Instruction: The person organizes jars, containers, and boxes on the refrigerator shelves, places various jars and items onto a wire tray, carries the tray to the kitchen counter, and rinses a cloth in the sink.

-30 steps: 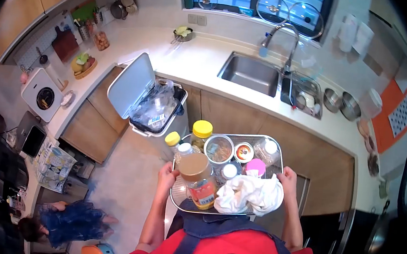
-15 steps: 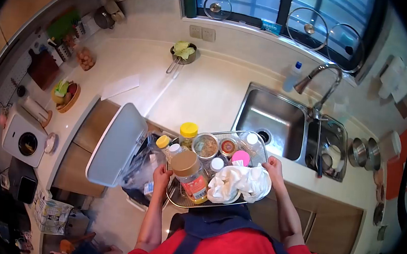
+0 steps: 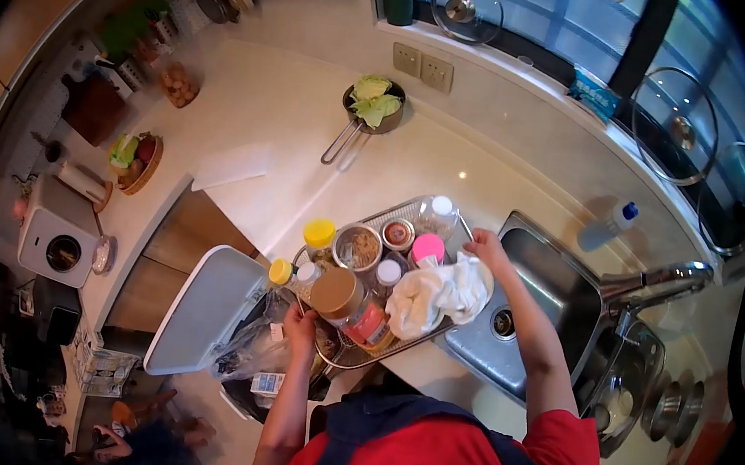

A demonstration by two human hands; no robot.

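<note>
Between my two hands is a wire mesh tray (image 3: 351,357) full of jars, at the counter's front edge. My left hand (image 3: 299,326) grips its left end, and my right hand (image 3: 487,248) is closed on its right end. A large jar with a brown lid (image 3: 337,293) leans at the front of the tray, beside a crumpled white cloth (image 3: 438,297). Behind them stand a yellow-lidded jar (image 3: 319,233), an open-topped jar (image 3: 358,247), a pink-lidded jar (image 3: 427,248) and several smaller ones. The tray's underside is hidden.
A bin with a raised grey lid (image 3: 208,311) and plastic bag (image 3: 244,350) is left of the tray. The steel sink (image 3: 558,259) lies to the right. A pot of leafy greens (image 3: 376,105) stands at the back. Another person (image 3: 150,444) is at lower left.
The tray has moved forward and left, over the counter's edge, with both hands still on it. My view has turned, so the sink and window appear farther right.
</note>
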